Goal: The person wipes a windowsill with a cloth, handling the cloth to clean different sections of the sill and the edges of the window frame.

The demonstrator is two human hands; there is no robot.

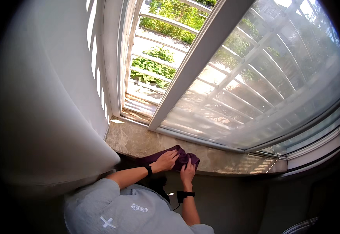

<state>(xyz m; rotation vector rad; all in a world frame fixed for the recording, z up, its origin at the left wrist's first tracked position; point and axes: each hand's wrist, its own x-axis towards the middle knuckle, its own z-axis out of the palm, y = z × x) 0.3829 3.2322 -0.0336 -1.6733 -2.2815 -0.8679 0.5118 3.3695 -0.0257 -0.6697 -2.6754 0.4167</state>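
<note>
A dark purple cloth [184, 158] lies bunched over the front edge of a beige-brown marbled windowsill [129, 136]. Its middle is gathered into a twisted fold, and one end stretches off to the left. Over the left part of it my left hand [165, 161] grips the fabric, fingers pointing right. My right hand [188, 172] comes up from below and holds the bunched right part between thumb and fingers. Some of the cloth is hidden under both hands. Dark bands circle both wrists, the right one carrying a small black device [181, 196].
Behind the sill is a sliding window with a white frame [199, 64]; its left side is open to white bars [170, 23] and plants outside. A hazy glass pane [231, 96] covers the right. A white wall [70, 73] rises close on the left.
</note>
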